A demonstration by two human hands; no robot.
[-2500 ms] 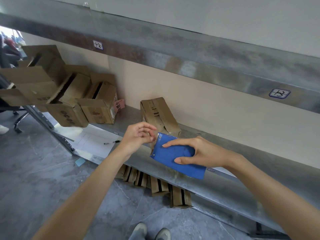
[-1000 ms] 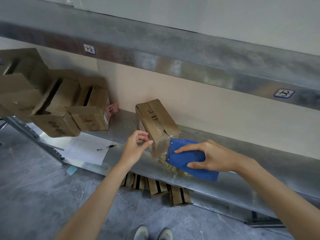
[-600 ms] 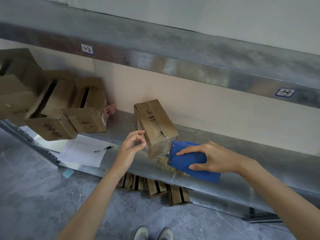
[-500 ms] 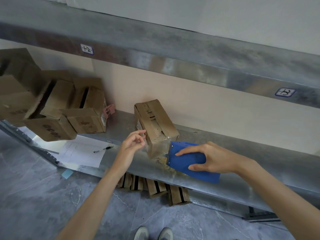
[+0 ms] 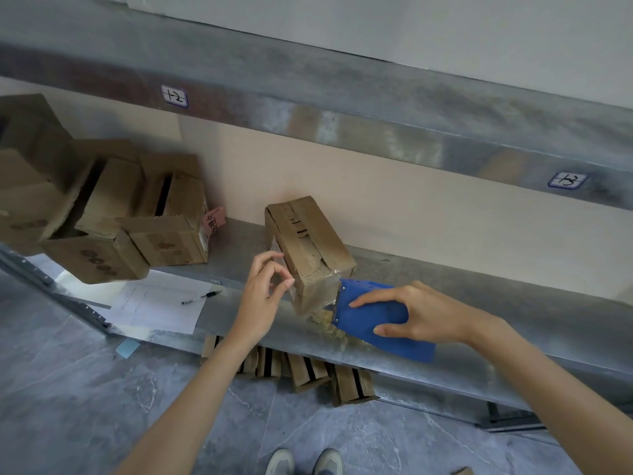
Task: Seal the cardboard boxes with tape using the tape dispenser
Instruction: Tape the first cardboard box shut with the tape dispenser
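- Closest to us, our shoes (image 5: 304, 461) stand on the grey floor, as they did before.
- Our right hand (image 5: 423, 315) grips the blue tape dispenser (image 5: 361, 296), with fingers and thumb wrapped round its body. A couple of seconds ago we held it up in front of the box. Now it sits low on the metal shelf (image 5: 496, 303), its front edge touching the near lower corner of the cardboard box (image 5: 308, 241).
- Our left hand (image 5: 262, 294) has thumb and forefinger curled together, pinching the clear tape (image 5: 286, 269) at the box's left side. Earlier it pinched at the dispenser's corner instead.
- The box lies on the shelf with its flaps closed, and tape runs across its near end between our two hands.
- Flattened boxes (image 5: 308, 370) stand under the shelf.
- Farther left, a paper sheet (image 5: 154, 305) with a pen (image 5: 202, 298) on it and the open boxes (image 5: 164, 228) have not moved.
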